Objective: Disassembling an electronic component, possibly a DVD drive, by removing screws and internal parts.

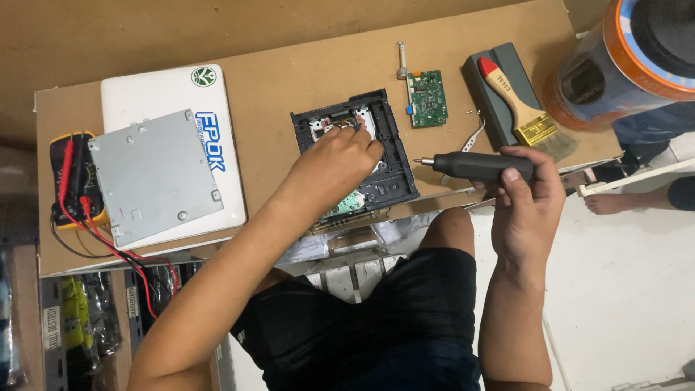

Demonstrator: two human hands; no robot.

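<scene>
My left hand (339, 156) rests on the open black drive (356, 153) in the middle of the board (268, 80), fingers curled down onto the mechanism at its upper part; I cannot tell whether they pinch anything. The drive lies flat near the board's front edge, with a green circuit showing under my wrist.

My right hand (527, 190) is wrapped around a dark electric screwdriver (481, 166), thumb on top, the bit pointing left toward the drive but well apart from it, held off the right of the case.

Behind the screwdriver I see a small green circuit board (427, 98) with a metal key-like part (401, 61) just beside it, and to the right a grey case (499, 90) with a paintbrush (521, 105) lying across it. At the left, a grey metal cover (153, 176) sits on a white laptop (163, 90), touching a multimeter (71, 181) with red and black leads. 1 roll of tape (622, 61) looms large at the upper right
</scene>
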